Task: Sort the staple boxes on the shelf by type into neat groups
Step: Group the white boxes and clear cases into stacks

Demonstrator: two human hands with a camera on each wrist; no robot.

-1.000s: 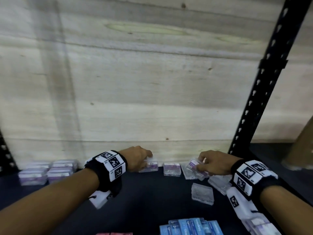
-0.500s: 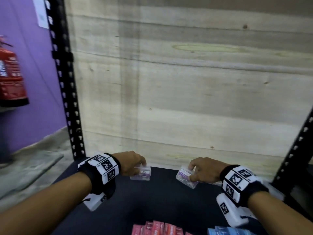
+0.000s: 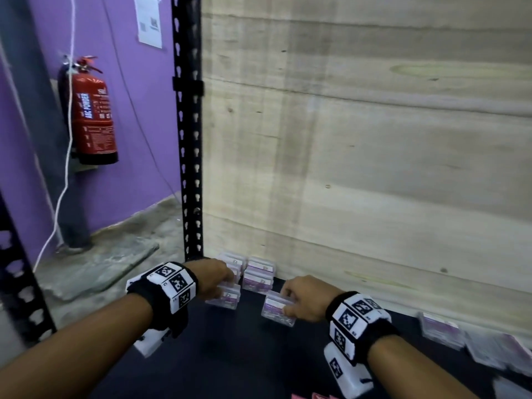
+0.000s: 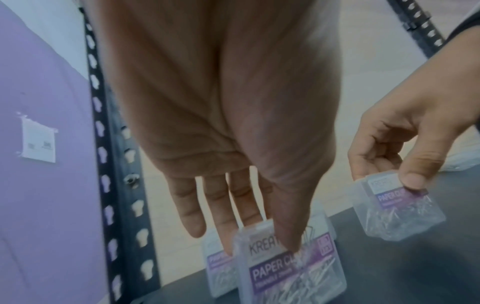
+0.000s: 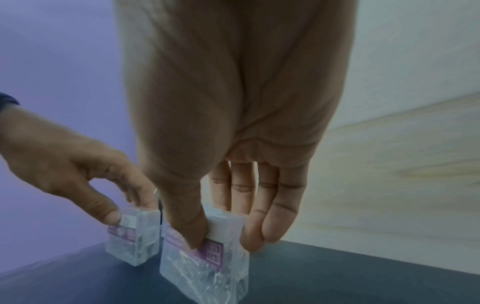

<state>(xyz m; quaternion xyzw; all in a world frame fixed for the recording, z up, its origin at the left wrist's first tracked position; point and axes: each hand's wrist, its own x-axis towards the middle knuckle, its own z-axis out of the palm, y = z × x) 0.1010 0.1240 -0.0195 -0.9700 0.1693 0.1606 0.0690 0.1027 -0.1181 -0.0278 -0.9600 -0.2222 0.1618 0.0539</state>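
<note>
My left hand [image 3: 215, 279] pinches one clear box [image 3: 225, 296] beside the stack [image 3: 258, 274] in the shelf's [image 3: 244, 355] back-left corner; my right hand [image 3: 308, 300] pinches another box [image 3: 276, 308] (purple "PAPER CLIPS" label). Dark shelf, plywood back [image 3: 374, 168], purple wall [image 3: 138, 116] with extinguisher [image 3: 96, 116].

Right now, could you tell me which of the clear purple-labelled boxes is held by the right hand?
The lone box nearest the right hand, pinched in its fingers, apart from the stacked group in the corner.

Bare forearms, each wrist in a black band [image 3: 161, 295] with white square-coded marker tiles [image 3: 349, 318].
</note>
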